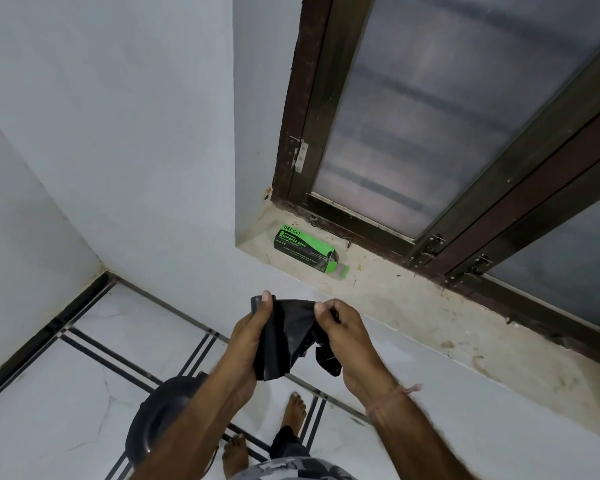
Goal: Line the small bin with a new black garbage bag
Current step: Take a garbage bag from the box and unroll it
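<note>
Black garbage bag (281,344): held in the air between both hands, low in the middle of the view. It is still mostly folded and crumpled, the top edge stretched between the two thumbs and the rest hanging down in creased folds.
Left hand (248,329): at 9 o'clock of the bag. The thumb points up and presses on the bag's upper left corner, with the fingers wrapped behind the plastic, gripping it.
Right hand (349,336): at 3 o'clock of the bag. The fingers are curled, and thumb and fingertips pinch the upper right edge.
Thread band (392,396): pinkish, tied round the right wrist.
Small bin (156,415): dark and round, standing on the floor at 7 o'clock of the bag and well below it. The left forearm crosses in front of its right side. Its inside is too dark to tell.
Green box (302,244): printed "garbage bags", lying on its side on the sill at 12 o'clock of the bag, apart from the hands, with its near end flap open.
Sill (413,306): pale stone, stained, running from 12 towards 4 o'clock.
Window (447,116): frosted panes in a dark brown frame, above the sill at 1 o'clock.
Floor (66,393): white tile with black stripes, at 8 o'clock.
Bare feet (293,412): on the tile at 6 o'clock, just right of the bin.
</note>
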Demonstrator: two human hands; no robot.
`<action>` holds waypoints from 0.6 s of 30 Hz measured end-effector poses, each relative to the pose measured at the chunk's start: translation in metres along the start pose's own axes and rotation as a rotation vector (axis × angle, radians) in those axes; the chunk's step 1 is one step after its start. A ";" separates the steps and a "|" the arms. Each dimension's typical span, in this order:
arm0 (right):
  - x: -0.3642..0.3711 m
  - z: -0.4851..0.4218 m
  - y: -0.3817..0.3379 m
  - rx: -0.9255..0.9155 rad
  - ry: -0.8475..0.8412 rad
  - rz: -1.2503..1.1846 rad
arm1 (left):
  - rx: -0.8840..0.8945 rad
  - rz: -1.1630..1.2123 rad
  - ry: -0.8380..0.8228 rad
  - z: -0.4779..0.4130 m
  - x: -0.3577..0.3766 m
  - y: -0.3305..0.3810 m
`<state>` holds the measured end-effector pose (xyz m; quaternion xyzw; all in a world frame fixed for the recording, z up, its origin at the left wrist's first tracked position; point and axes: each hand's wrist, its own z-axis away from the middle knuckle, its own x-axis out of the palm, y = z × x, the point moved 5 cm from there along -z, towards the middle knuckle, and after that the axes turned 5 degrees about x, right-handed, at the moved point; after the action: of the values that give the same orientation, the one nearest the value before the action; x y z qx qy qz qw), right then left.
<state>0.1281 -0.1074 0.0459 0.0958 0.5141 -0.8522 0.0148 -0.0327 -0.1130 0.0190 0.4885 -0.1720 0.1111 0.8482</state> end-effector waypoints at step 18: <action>0.001 -0.003 0.001 0.014 -0.064 -0.046 | -0.015 0.009 0.021 0.001 0.003 0.005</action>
<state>0.1281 -0.1049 0.0432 0.0566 0.5096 -0.8585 0.0108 -0.0324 -0.1113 0.0244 0.4802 -0.1660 0.1189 0.8531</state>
